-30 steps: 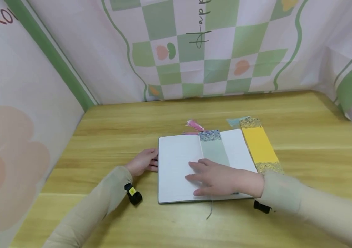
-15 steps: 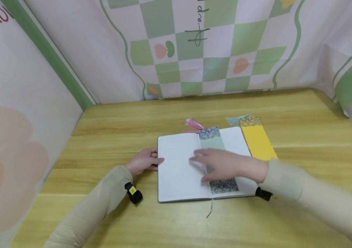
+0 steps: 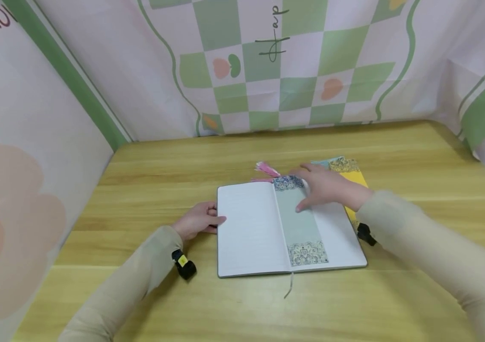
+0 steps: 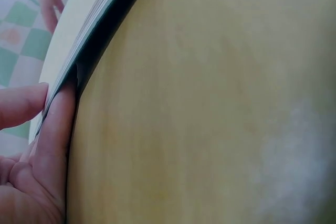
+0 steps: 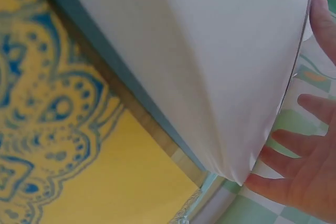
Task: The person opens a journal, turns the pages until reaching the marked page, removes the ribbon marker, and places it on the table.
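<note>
An open notebook (image 3: 246, 237) with blank-looking white pages lies on the table. Along its centre fold, on the right page, rests a pale green bookmark (image 3: 295, 221) with lace-patterned ends and a pink tassel (image 3: 266, 168) beyond the top edge. My left hand (image 3: 197, 221) pinches the notebook's left edge; in the left wrist view the thumb (image 4: 23, 106) is above the pages and a finger (image 4: 55, 124) is under the cover. My right hand (image 3: 325, 185) is over the bookmark's upper part, fingers spread, thumb tip at its right side.
A yellow bookmark (image 3: 355, 178) with a light blue tassel (image 3: 327, 161) lies beside the notebook's right edge, partly hidden by my right arm. A grey ribbon (image 3: 290, 285) trails from the notebook's bottom. Printed cloth (image 3: 302, 95) hangs behind the wooden table (image 3: 182, 166).
My right hand has moved from the lower middle of the notebook up to the green bookmark's top, uncovering its lower end. The left thumb has come over the page edge.
</note>
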The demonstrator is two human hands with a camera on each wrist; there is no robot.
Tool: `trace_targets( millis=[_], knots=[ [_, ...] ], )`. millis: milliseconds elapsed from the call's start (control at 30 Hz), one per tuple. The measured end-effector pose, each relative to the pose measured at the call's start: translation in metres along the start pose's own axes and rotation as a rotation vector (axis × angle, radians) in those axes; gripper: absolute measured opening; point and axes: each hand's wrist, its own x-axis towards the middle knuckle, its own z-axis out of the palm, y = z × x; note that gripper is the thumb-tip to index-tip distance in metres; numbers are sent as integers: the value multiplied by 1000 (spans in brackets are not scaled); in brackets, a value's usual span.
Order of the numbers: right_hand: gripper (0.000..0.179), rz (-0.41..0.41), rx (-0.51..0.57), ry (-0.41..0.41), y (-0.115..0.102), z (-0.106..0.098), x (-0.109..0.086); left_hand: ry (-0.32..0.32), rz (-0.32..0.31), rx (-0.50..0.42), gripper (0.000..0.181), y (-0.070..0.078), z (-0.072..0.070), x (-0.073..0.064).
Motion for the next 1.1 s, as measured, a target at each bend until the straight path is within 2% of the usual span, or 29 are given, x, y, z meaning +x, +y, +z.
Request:
trace_targets(
  millis=[400, 500, 633, 700, 833, 933, 1100],
  knots=[
    [104, 89, -41, -65, 0, 3, 12, 8, -5, 24, 13, 4, 0, 0],
    [103, 81, -62, -45, -3, 4, 11, 7, -13, 23, 14, 4, 0, 1],
    [103, 75, -67, 29, -8, 8, 6, 9, -21, 23, 14, 3, 1, 0],
    [103, 100, -11, 48, -11, 11, 3, 12, -24, 24, 15, 3, 1, -1],
    [103, 144, 180, 55, -15, 18, -2, 12, -34, 21, 17, 0, 2, -2],
    [100, 121, 295, 43, -14, 22, -4, 4, -37, 20, 17, -2, 2, -2],
    [91, 84, 426, -8, -6, 22, -6, 10, -37, 25, 17, -2, 4, -2]
  ],
)
